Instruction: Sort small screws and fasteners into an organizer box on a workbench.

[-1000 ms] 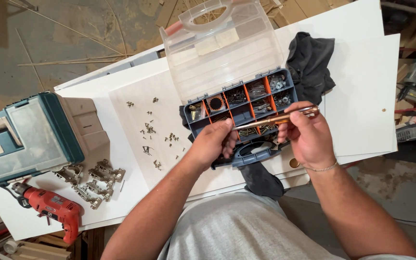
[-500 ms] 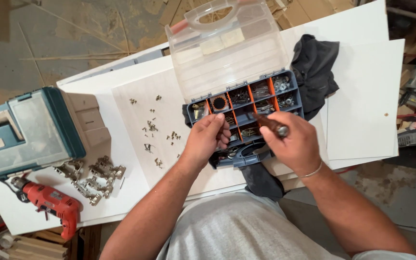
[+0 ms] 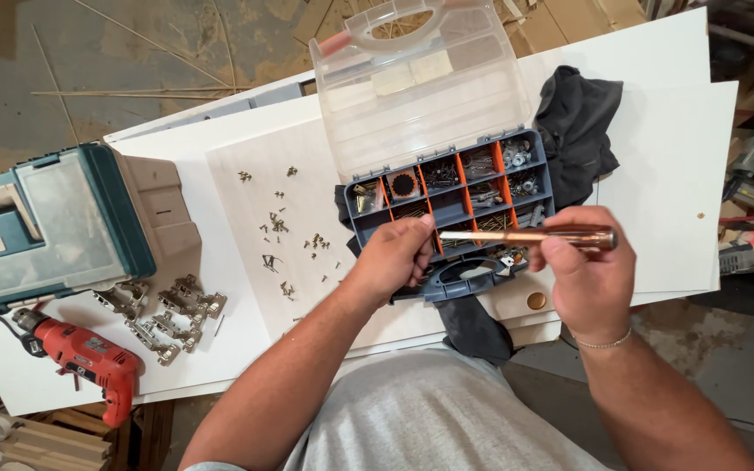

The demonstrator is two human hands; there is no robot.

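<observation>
Workshop floor strewn with sawdust and thin wood strips along the top of the frame; white panels (image 3: 674,166) laid as a worktop across the middle. Centre of frame: a blue compartment organizer (image 3: 451,205) with orange dividers, its clear lid (image 3: 421,83) standing open toward the top, compartments holding screws and small metal fittings. The left hand (image 3: 394,257) rests at the organizer's lower left edge, fingers curled down into a front compartment; what they pinch, if anything, cannot be told. The right hand (image 3: 582,262) sits just right of the organizer's front, closed around a copper-coloured cylindrical tool (image 3: 530,236) held level, its pale tip pointing left over the front compartments toward the left hand. A thin bracelet shows at the right wrist. A dark grey cloth (image 3: 578,131) lies under and to the right of the organizer, a corner showing again below it. Left of the organizer, loose small screws (image 3: 285,231) are scattered on a pale wood-grain panel. Further left, lower: a cluster of metal cabinet hinges (image 3: 163,310). Left edge of frame: a teal tool case (image 3: 45,222), closed. Lower left: a red power drill (image 3: 85,358) lying on its side. Right edge: another power tool, partly cut off. Grey shirt fills the bottom centre.
</observation>
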